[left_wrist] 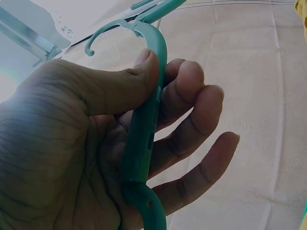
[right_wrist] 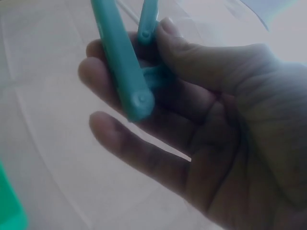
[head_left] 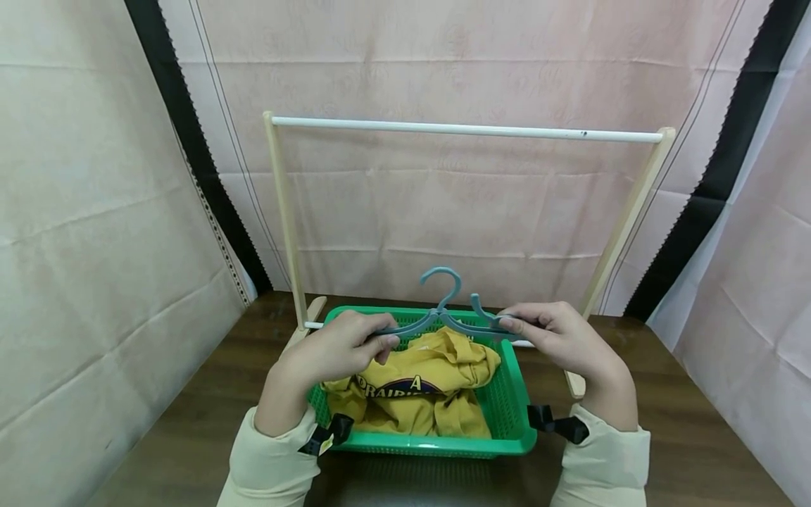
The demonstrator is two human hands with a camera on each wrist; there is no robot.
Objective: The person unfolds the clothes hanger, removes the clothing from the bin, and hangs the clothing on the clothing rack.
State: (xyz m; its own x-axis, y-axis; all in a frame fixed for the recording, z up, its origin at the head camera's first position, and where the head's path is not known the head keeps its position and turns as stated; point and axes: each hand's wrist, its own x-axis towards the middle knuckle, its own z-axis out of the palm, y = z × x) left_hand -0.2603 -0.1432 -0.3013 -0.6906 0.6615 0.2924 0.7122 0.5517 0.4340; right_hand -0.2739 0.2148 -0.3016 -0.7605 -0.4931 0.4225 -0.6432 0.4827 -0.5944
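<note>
Both hands hold a blue-green plastic clothes hanger [head_left: 418,327] above the basket, its hook pointing up. My left hand [head_left: 338,348] grips one arm of it. In the left wrist view the thumb presses on the hanger arm [left_wrist: 139,139] while the other fingers lie loosely behind. At the other end my right hand [head_left: 564,336] pinches the hanger near a short upward-curved piece. The right wrist view has a jointed hanger end [right_wrist: 117,57] between thumb and fingers. Below lies a crumpled yellow shirt [head_left: 443,362] with dark lettering, inside a green plastic basket [head_left: 437,445].
Behind the basket stands a clothes rack with a white top bar [head_left: 443,128] and pale wooden posts [head_left: 288,225]. Its feet rest on the dark wooden table [head_left: 665,422]. Light cloth walls [head_left: 95,211] enclose the table at the back and sides.
</note>
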